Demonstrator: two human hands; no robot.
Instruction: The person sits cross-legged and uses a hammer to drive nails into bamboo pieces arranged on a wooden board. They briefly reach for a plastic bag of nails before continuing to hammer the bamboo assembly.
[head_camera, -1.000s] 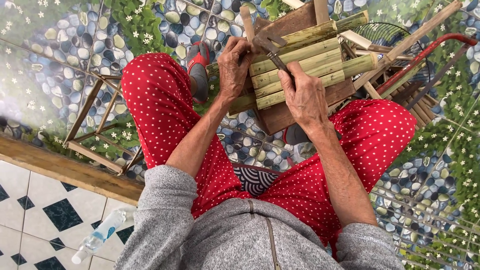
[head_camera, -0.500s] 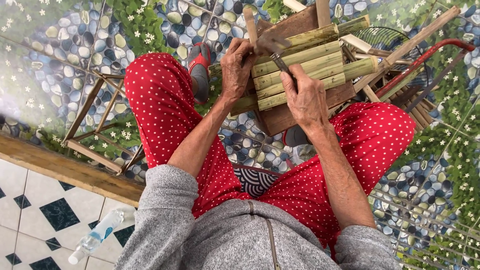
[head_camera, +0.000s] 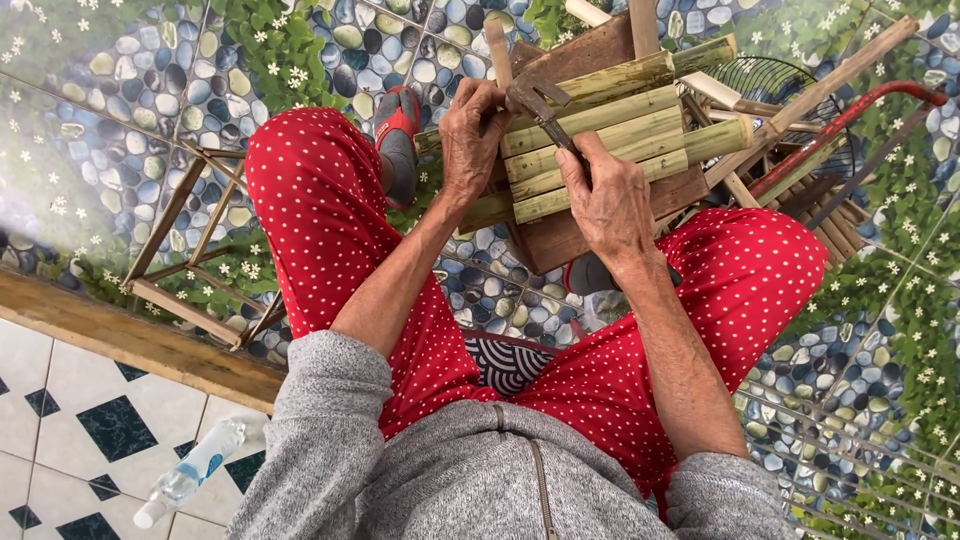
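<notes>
Person seated, grey zip top, red dotted trousers (head_camera: 330, 230), knees apart so the work sits between them. Right hand (head_camera: 612, 205) is closed round the handle of a hammer (head_camera: 540, 108), head resting on the bamboo poles (head_camera: 600, 135), likely placed for a nail there. Left hand (head_camera: 470, 135) clamps the near ends of the poles, probably to stop them rolling. Poles lie side by side across a brown wooden board (head_camera: 560, 235) propped just ahead of the knees, touching it. Beyond: loose sticks, a wire fan guard (head_camera: 770, 85), a red metal bar (head_camera: 850, 125). Left: small wooden frame (head_camera: 190, 250). Floor is pebble-and-leaf patterned sheet (head_camera: 130, 120); nearer, a wood sill, checked tile, a plastic bottle (head_camera: 190, 475) lying flat
</notes>
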